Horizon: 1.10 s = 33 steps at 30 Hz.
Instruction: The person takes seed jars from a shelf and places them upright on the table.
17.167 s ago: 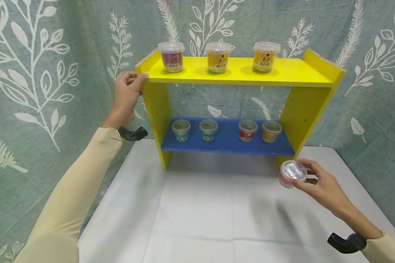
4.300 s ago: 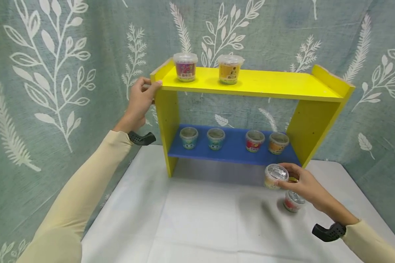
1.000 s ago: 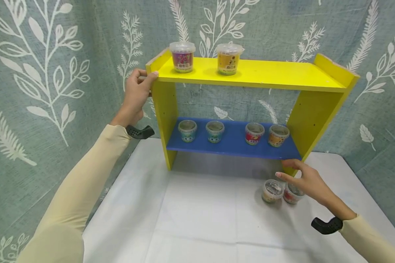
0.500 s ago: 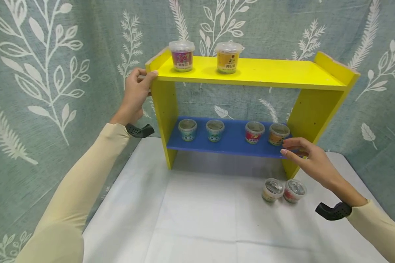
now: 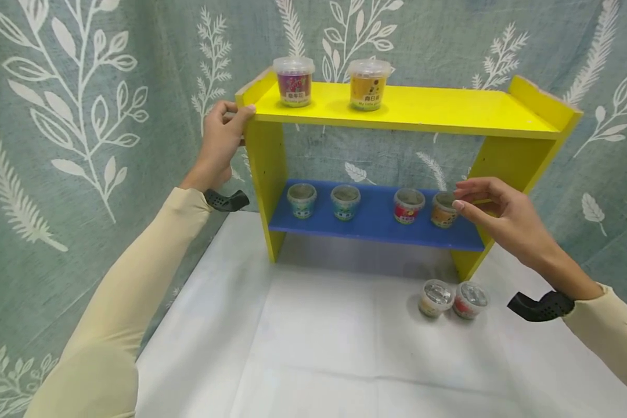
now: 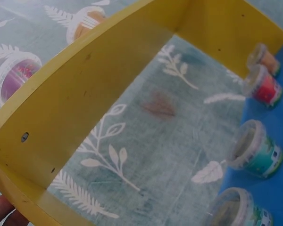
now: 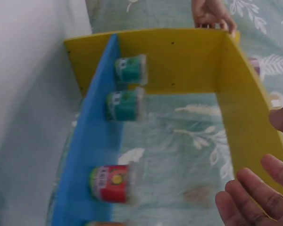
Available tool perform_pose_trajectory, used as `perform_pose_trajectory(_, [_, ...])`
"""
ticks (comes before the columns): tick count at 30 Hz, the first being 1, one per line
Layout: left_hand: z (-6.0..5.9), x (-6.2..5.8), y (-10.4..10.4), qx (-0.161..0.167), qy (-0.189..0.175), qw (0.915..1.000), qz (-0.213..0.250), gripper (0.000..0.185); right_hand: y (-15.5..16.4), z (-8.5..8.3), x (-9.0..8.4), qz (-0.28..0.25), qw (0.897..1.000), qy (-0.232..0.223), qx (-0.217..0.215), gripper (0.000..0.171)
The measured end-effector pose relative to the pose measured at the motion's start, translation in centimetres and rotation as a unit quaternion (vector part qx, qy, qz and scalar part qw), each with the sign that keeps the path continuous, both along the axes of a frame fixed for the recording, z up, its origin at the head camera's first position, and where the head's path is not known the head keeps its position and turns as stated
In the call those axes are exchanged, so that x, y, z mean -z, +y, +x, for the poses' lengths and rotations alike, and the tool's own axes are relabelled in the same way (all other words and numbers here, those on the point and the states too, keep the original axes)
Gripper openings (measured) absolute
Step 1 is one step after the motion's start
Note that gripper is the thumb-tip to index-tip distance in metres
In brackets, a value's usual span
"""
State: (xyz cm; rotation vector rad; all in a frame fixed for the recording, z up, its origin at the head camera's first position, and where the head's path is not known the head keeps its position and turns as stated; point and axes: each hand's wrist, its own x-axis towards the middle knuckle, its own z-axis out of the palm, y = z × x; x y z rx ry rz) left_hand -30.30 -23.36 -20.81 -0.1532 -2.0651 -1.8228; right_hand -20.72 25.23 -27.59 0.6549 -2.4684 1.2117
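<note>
My left hand [image 5: 234, 118] grips the top left corner of the yellow shelf unit [image 5: 413, 110], thumb on the top board. My right hand [image 5: 460, 196] hovers empty with relaxed fingers [image 7: 254, 197] just in front of the orange cup [image 5: 442, 209] at the right end of the blue lower shelf [image 5: 376, 229]. A red cup [image 5: 409, 205] and two teal cups [image 5: 301, 200] [image 5: 345, 202] stand on that shelf too. A purple cup [image 5: 294, 81] and a yellow cup [image 5: 368, 84] stand on the top board. Two lidded cups [image 5: 435, 298] [image 5: 470, 299] sit side by side on the table.
The white table [image 5: 319, 348] stretches out in front of the shelf. A leaf-patterned curtain [image 5: 83, 116] hangs close behind and beside it. The right half of the top board holds nothing.
My right hand has risen from beside the two cups on the table to the level of the blue shelf, by the orange cup. My left hand has stayed on the shelf corner.
</note>
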Motion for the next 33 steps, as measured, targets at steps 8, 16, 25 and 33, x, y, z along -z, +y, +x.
perform_pose_trajectory(8, [0.1, -0.3, 0.0, -0.007, -0.003, 1.0000, -0.005, 0.034, -1.2, -0.3, -2.6, -0.016, 1.000, 0.018, -0.007, 0.040])
perform_pose_trajectory(16, [0.1, -0.2, 0.0, -0.006, -0.002, 0.9999, -0.008, 0.035, -2.7, -0.9, -5.1, -0.022, 0.999, 0.028, -0.007, 0.044])
perform_pose_trajectory(25, [0.3, -0.3, -0.1, -0.006, 0.000, 1.0000, -0.006, 0.035, -4.6, -2.2, -8.1, -0.024, 0.999, 0.023, -0.011, 0.048])
perform_pose_trajectory(33, [0.2, 0.0, 0.1, -0.008, 0.001, 0.9999, -0.011, 0.034, -6.6, -3.5, -10.4, -0.040, 0.998, 0.020, -0.033, 0.049])
